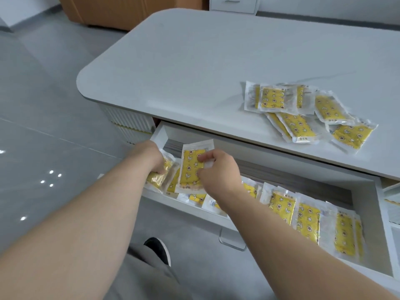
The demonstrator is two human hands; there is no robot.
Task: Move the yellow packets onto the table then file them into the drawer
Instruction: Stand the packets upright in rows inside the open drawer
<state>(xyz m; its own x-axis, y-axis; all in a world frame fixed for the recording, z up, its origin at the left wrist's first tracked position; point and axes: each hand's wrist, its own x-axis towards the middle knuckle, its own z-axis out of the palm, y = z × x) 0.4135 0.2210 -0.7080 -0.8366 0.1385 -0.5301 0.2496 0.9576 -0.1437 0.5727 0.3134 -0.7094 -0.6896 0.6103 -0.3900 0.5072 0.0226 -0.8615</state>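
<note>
A white drawer (368,215) stands pulled out under the grey table (184,68). Several yellow packets (307,219) lie in a row along its right half. At the drawer's left end my right hand (216,169) pinches the right edge of an upright yellow packet (191,167). Just left of it, my left hand (151,156) holds a bundle of yellow packets (159,176) tilted against the drawer's left wall. A loose pile of yellow packets (303,113) rests on the table top near its front right edge.
A curved handle (231,241) hangs from the drawer's front. My shoe (158,247) and trouser leg are on the grey tiled floor below. A second white drawer (391,198) shows at the far right. A wooden cabinet (121,11) stands behind the table.
</note>
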